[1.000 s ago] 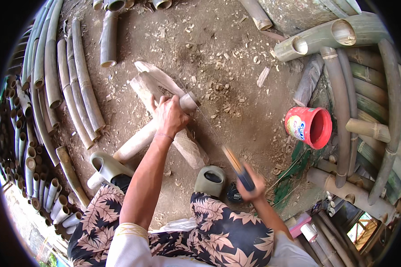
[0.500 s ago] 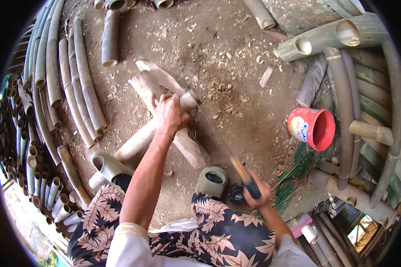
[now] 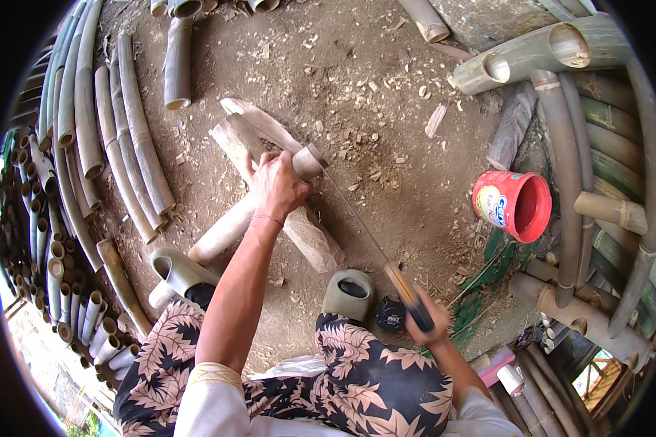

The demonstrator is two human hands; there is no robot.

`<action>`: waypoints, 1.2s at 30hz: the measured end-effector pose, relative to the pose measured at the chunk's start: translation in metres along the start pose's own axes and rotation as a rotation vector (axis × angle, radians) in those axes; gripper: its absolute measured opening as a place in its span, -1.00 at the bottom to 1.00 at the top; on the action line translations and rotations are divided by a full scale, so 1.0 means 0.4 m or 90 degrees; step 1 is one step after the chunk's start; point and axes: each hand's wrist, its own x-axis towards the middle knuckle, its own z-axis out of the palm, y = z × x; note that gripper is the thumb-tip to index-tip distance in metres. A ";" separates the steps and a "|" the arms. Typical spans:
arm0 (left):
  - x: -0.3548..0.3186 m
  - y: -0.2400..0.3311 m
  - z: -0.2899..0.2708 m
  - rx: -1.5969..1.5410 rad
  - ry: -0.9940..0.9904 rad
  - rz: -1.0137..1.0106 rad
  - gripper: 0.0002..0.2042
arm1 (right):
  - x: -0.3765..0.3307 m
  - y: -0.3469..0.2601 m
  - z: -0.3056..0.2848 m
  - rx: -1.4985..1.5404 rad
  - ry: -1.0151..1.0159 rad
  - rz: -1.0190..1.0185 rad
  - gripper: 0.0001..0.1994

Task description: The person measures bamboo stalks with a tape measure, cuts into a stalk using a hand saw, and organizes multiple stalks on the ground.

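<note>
A bamboo tube (image 3: 229, 227) lies slantwise across a pale wooden block (image 3: 310, 237), its cut end pointing up and to the right. My left hand (image 3: 278, 182) is wrapped round the tube close to that end and presses it on the wood. In my right hand (image 3: 428, 320) is the handle of a handsaw (image 3: 407, 288), black with an orange-brown part. The long thin blade runs up and left from the handle, its tip end at the tube just beyond my left hand. Whether the teeth are inside a cut is too small to tell.
Right of the saw a red plastic bucket (image 3: 512, 206) lies tipped on the dirt floor. Long bamboo poles (image 3: 142, 127) and stacked tubes line the left. Thick bamboo (image 3: 532, 58) is piled at right. Grey-green clogs (image 3: 348, 295) and a small black object (image 3: 391, 315) are near my knees.
My right hand has drawn the saw handle slightly down and to the right. My left hand and the bamboo tube stay almost where they were.
</note>
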 end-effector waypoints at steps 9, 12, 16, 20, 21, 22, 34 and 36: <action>0.013 0.020 0.010 0.022 -0.045 0.018 -0.50 | 0.405 -0.032 0.196 0.206 0.121 -0.059 -0.45; 0.011 0.047 -0.024 0.004 -0.087 -0.013 -0.67 | 0.311 -0.015 0.141 0.145 0.110 -0.079 -0.45; -0.006 0.011 -0.010 0.011 -0.020 -0.010 -0.66 | -0.048 0.022 -0.039 0.041 0.019 -0.010 -0.49; 0.002 0.008 -0.018 0.026 -0.102 -0.031 -0.41 | 0.037 0.030 0.005 0.081 0.054 -0.039 -0.51; 0.013 0.017 -0.016 0.031 -0.075 -0.012 -0.42 | 0.117 0.033 0.051 0.028 0.088 -0.090 -0.50; 0.008 0.016 -0.005 0.039 -0.058 0.005 -0.42 | 0.200 0.028 0.101 0.126 0.122 -0.094 -0.49; 0.000 -0.020 -0.022 -0.042 0.002 0.148 -0.52 | -0.037 -0.044 -0.063 0.065 0.057 -0.013 -0.48; 0.016 -0.026 -0.037 -0.070 -0.080 0.138 -0.49 | -0.082 -0.059 -0.090 0.075 0.049 -0.008 -0.45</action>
